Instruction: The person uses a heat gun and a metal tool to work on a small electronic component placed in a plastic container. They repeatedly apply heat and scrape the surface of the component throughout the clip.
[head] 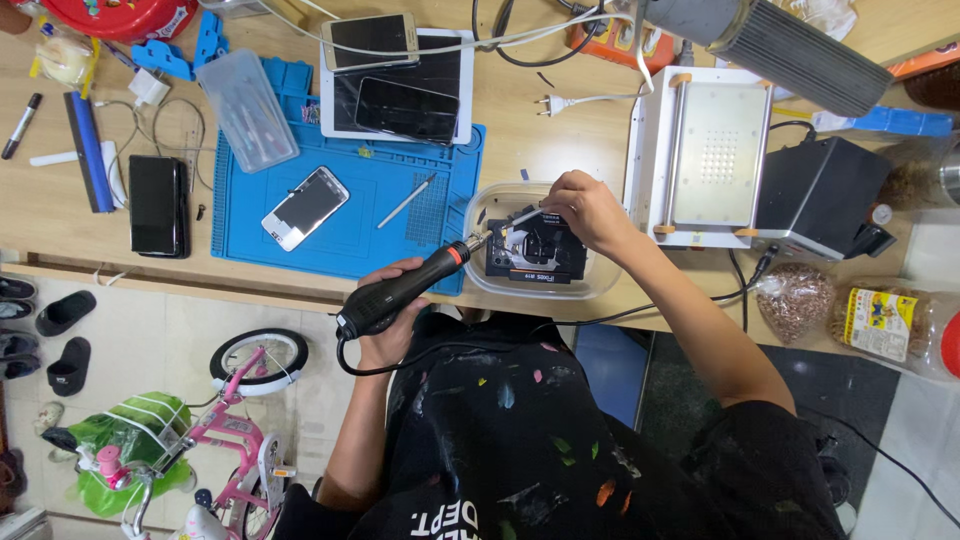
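While the left hand [392, 312] grips a black hot-air gun [405, 288], its nozzle aimed at a black circuit board [535, 252] lying in a clear plastic tub [600, 280] on the wooden bench, the right hand [585, 208] pinches tweezers [518, 217] over the board.

Person, one, seen from above. Garment: black short-sleeved top, loose, covering torso and shoulders behind both grips. Surface scattered with small paint-like flecks in orange, green, blue, pink and white. White printed lettering at the lower front, partly cut off by the frame edge. Sleeves ended above the elbows. Forearms, left hand [392, 318] and right hand [585, 210] were bare: no gloves, watch or rings seen.
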